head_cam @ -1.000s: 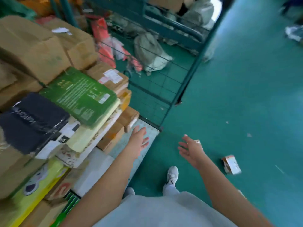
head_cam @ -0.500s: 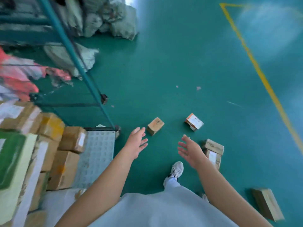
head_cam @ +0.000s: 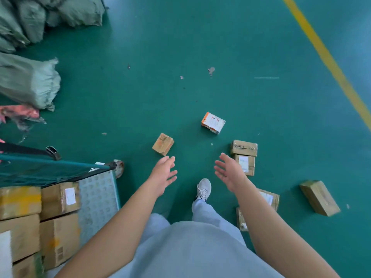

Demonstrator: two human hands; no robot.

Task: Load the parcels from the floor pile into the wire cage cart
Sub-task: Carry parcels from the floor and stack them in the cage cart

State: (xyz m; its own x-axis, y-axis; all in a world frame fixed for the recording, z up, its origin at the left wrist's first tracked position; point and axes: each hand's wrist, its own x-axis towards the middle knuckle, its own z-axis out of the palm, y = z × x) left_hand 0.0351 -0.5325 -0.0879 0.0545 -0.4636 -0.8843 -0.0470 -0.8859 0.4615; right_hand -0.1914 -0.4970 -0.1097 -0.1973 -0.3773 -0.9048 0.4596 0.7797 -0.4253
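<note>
Hidden or cut off: the wire cage cart (head_cam: 60,169) runs off the left edge, showing only its green rail, one caster and a patch of dotted deck; the cartons (head_cam: 59,199) stacked on it are cropped at lower left, so their full number cannot be told.
Partly covered: two floor parcels (head_cam: 270,198) lie behind the right forearm, only their edges showing.
Hard to make out: label print on every box is blurred.
Floor parcels counted: seven in all — a small brown box (head_cam: 163,144), an orange-and-white box (head_cam: 213,123), two stacked boxes (head_cam: 244,148), a long carton (head_cam: 319,198) at right, plus the covered pair.
Sacks: about three grey-green sacks (head_cam: 30,83) at upper left.
Left hand (head_cam: 163,174): spread wide, holding nothing, just below the small brown box.
Right hand (head_cam: 228,172): spread wide, holding nothing, beside the stacked boxes.
</note>
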